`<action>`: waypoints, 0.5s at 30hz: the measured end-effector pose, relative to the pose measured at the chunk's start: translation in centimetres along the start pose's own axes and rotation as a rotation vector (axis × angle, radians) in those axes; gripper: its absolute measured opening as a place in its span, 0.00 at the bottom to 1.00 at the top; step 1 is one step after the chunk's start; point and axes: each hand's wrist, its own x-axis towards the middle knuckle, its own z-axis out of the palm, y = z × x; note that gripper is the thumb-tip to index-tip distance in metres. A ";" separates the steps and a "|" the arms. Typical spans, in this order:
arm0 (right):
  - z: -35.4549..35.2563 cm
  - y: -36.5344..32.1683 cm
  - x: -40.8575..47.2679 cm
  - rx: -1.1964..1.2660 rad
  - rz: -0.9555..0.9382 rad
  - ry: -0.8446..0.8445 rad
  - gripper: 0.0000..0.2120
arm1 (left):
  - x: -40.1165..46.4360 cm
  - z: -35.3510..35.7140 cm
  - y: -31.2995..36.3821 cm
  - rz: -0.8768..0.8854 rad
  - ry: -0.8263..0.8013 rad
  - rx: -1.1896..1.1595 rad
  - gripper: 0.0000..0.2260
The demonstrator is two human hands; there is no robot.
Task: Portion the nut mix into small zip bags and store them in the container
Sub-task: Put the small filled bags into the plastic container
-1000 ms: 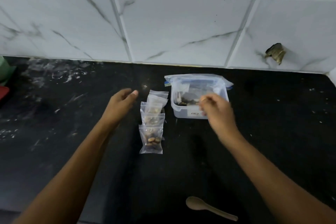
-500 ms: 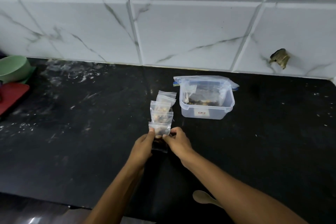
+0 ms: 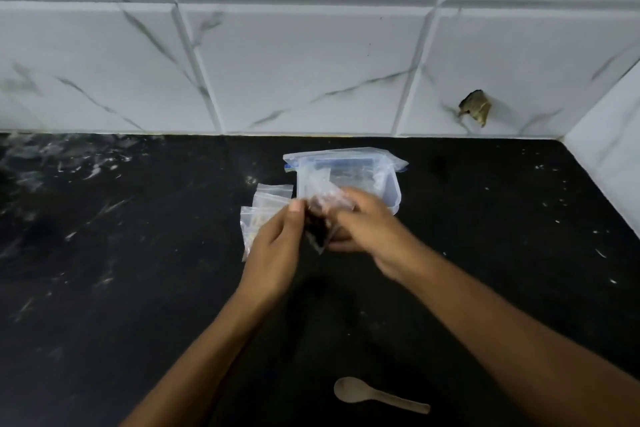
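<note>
Both hands: left hand (image 3: 277, 246) and right hand (image 3: 367, 229) pinch one small zip bag (image 3: 320, 222) of nuts, looks blurry.
Bag spot: just in front of the container (image 3: 389, 191).
Other bags (image 3: 263, 208): on the worktop (image 3: 138, 270).
</note>
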 end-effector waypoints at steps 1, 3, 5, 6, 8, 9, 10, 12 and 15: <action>-1.3 -1.3 0.6 -0.002 0.003 0.032 0.05 | 1.3 0.7 0.7 0.031 -0.033 0.014 0.20; -3.9 -3.1 2.2 0.005 0.031 0.116 0.08 | 4.6 2.5 1.6 0.054 -0.084 0.053 0.26; -6.0 -4.1 4.3 -0.033 0.047 0.170 0.09 | 7.7 4.3 2.3 0.010 -0.141 0.081 0.27; -6.8 -4.4 5.2 -0.085 0.063 0.180 0.10 | 9.0 5.1 2.5 -0.020 -0.170 0.072 0.25; -8.1 -4.1 7.2 -0.228 0.096 0.193 0.10 | 11.3 6.3 2.5 -0.090 -0.213 0.052 0.24; -8.5 -3.5 8.2 -0.315 0.101 0.198 0.10 | 12.4 6.8 2.2 -0.134 -0.225 0.053 0.25; -8.8 -2.9 8.9 -0.408 0.095 0.202 0.08 | 13.4 7.3 1.7 -0.184 -0.234 0.049 0.26; -8.8 -1.5 10.1 -0.643 0.069 0.214 0.06 | 15.0 7.9 0.6 -0.305 -0.234 0.018 0.30; -8.2 0.1 10.9 -1.023 0.041 0.247 0.08 | 16.6 8.4 -0.6 -0.464 -0.251 0.014 0.38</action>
